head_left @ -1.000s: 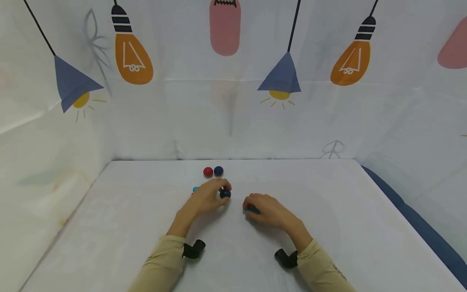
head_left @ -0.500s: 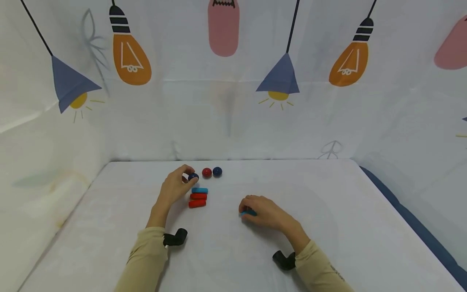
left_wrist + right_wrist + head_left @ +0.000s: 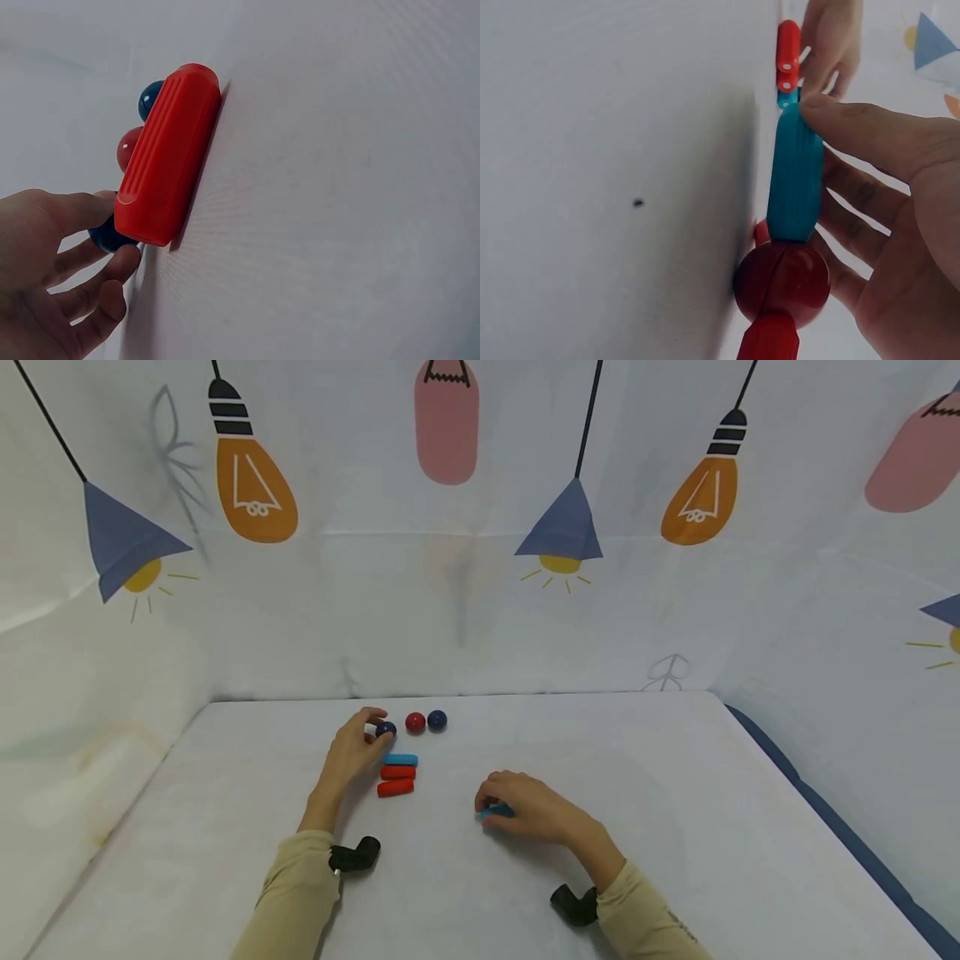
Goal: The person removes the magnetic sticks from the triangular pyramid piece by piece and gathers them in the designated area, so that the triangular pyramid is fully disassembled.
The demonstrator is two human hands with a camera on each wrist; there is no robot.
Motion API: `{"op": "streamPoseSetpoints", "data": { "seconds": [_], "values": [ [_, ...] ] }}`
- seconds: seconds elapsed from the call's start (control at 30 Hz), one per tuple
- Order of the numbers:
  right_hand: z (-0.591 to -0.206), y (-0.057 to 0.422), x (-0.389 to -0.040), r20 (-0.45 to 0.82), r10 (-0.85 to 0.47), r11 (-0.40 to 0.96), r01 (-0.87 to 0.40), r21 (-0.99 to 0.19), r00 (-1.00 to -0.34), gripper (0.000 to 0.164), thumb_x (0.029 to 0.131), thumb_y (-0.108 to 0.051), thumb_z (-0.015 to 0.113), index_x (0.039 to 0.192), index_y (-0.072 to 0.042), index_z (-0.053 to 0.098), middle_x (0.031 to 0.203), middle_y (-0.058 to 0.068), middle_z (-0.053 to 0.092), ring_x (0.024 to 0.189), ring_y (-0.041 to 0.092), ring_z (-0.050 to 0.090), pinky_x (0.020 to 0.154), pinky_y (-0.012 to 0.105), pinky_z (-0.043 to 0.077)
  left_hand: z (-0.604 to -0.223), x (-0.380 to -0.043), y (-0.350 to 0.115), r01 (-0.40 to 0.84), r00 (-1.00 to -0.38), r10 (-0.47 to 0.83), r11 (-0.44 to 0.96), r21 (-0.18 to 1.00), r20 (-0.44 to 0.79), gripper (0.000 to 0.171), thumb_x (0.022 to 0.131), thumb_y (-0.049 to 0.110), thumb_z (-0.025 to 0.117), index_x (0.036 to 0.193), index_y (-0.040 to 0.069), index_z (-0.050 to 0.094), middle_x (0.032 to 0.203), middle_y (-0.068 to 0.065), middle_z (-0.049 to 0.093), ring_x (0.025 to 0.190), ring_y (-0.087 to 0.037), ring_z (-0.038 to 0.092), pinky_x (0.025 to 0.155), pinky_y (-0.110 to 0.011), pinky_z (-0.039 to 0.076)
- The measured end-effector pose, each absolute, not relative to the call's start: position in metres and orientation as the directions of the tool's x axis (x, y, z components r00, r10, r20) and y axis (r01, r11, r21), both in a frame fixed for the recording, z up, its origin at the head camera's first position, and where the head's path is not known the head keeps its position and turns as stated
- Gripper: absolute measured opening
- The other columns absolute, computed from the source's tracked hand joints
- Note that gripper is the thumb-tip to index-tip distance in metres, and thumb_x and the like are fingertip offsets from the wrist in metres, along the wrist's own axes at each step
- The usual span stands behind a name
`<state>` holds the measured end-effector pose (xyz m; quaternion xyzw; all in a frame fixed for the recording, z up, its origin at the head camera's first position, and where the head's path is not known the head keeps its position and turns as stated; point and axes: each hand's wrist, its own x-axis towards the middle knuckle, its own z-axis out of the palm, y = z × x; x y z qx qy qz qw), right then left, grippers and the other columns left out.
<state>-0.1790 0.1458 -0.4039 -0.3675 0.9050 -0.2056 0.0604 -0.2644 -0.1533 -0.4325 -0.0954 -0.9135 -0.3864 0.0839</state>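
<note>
A white cloth wall (image 3: 390, 610) printed with hanging lamps (image 3: 562, 522), orange bulbs (image 3: 257, 491) and pink shapes (image 3: 447, 431) stands behind a white table (image 3: 600, 877); the held navy ball (image 3: 386, 729) is near the table's far edge, left of centre, pinched between the thumb and fingers of the left hand (image 3: 349, 757); just to its right sit a red ball (image 3: 416, 722) and a second navy ball (image 3: 437, 721), side by side, and whether those two touch I cannot tell.

The held blue stick (image 3: 498, 811) is nearer the person and to the right, with the thumb and curled fingers of the right hand (image 3: 531, 807) closed on it; in the right wrist view its lower end meets a dark red ball (image 3: 781, 283), and a red stick (image 3: 770, 341) meets that ball on the opposite side; a further red piece (image 3: 762, 232) shows behind, mostly hidden.

Between the hands, nearer the left one, three sticks lie roughly parallel: a loose blue stick (image 3: 401, 760) farthest from the person, then a middle red stick (image 3: 398, 772), then a near red stick (image 3: 395, 788), slightly slanted; both arms wear beige sleeves (image 3: 288, 897), each with a black bracket (image 3: 355, 855) at the wrist; dark blue fabric (image 3: 832, 810) runs along the table's right edge.
</note>
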Motion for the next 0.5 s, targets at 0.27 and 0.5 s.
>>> {"op": "streamPoseSetpoints", "data": {
  "seconds": [0.27,0.5],
  "values": [
    [-0.387,0.148,-0.170,0.007,-0.633,0.676,-0.557,-0.482,-0.774,0.014,0.092,-0.025,0.062,0.103,-0.017,0.062,0.075,-0.012,0.050,0.067,0.002,0.046,0.062,0.017,0.040,-0.434,-0.266,-0.156,0.225,-0.972,0.112,0.687,0.691,0.205,0.033,0.091,0.016,0.061,0.121,0.006,0.056,0.119,-0.015,0.059,0.092,-0.027,0.059,0.083,-0.042,0.049],
    [-0.375,0.152,-0.154,-0.250,-0.538,0.770,-0.348,-0.536,-0.805,0.032,0.093,-0.032,0.059,0.120,-0.017,0.055,0.066,-0.009,0.049,0.060,0.004,0.044,0.057,0.020,0.038,-0.436,-0.269,-0.154,0.216,-0.975,0.117,0.687,0.693,0.188,0.033,0.091,0.017,0.061,0.122,0.008,0.055,0.120,-0.014,0.058,0.092,-0.026,0.059,0.082,-0.040,0.049]
  ]
}}
